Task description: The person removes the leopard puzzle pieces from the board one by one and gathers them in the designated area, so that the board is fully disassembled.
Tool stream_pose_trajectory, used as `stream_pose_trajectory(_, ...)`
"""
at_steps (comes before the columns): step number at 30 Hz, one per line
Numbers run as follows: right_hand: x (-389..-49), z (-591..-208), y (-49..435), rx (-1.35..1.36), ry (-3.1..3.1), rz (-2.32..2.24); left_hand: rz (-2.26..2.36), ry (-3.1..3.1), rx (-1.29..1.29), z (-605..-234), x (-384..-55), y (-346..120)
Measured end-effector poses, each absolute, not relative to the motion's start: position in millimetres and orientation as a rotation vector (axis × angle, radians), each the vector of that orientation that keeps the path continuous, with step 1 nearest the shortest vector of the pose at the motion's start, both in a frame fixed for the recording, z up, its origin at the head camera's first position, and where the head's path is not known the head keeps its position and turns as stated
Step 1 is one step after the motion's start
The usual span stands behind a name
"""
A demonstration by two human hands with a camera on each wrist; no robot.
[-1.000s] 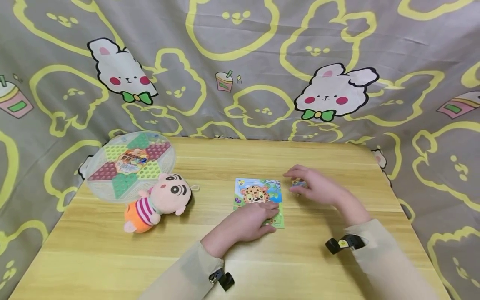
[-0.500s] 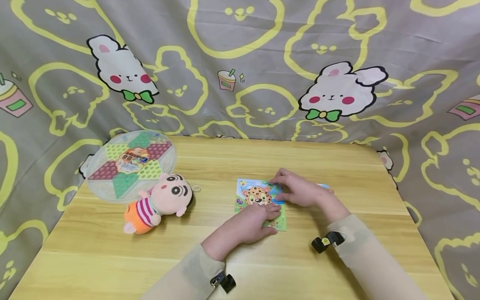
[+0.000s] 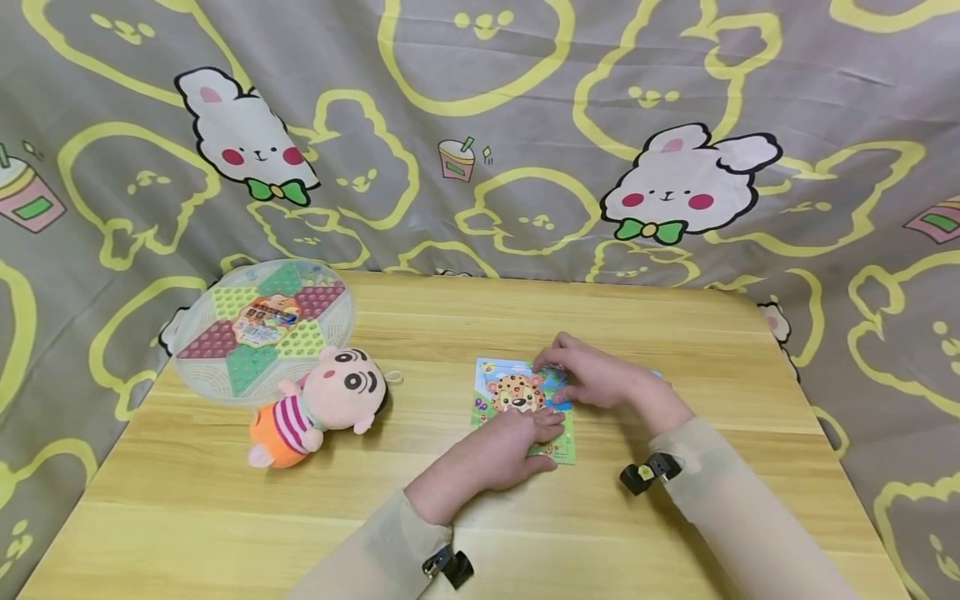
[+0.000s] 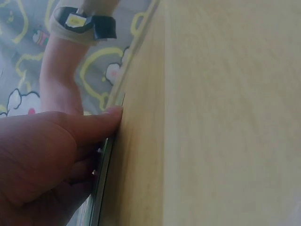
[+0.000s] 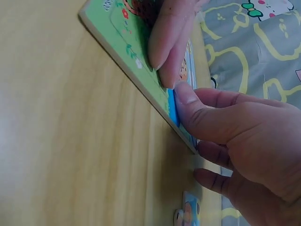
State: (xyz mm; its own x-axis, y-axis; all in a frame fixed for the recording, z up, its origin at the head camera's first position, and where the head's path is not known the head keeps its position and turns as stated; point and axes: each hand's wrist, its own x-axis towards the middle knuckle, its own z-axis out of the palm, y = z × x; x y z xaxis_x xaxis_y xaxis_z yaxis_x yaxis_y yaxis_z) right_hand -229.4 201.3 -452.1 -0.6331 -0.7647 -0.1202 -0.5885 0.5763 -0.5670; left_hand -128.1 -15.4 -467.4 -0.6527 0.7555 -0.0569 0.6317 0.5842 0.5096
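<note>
A flat jigsaw puzzle (image 3: 517, 387) with a spotted leopard cub, blue sky and green grass lies mid-table. My left hand (image 3: 510, 446) rests across its lower part, fingers fairly straight on the picture and thumb by the near edge. At the upper right part of the puzzle, my right hand (image 3: 600, 375) bends thumb and fingers around a blue puzzle piece (image 5: 173, 108), mostly covered by the fingers. The right wrist view shows its thumb against that piece, close to the left fingertips (image 5: 167, 77). One loose puzzle piece (image 5: 190, 207) lies beside the board, beneath the right hand.
To the left, a plush doll (image 3: 318, 408) in a striped top lies against a round Chinese checkers board (image 3: 262, 325) in clear plastic. A grey patterned curtain (image 3: 525, 125) hangs behind the wooden table (image 3: 225, 533).
My right hand has moved left from the loose pieces onto the upper right of the puzzle, then shifted only slightly. The left hand keeps its place on the board.
</note>
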Motion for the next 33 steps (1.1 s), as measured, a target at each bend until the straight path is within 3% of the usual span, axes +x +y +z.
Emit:
stream_pose_trajectory(23,-227.6,-453.6,201.6,-0.972,2.505,-0.816,0.681,2.553,1.14,-467.3,-127.2,-15.6)
stream_pose_trajectory(33,-217.4,-458.2,208.4,-1.039,2.544,-0.87,0.672,2.555,1.134,-467.7,-126.1,-16.6)
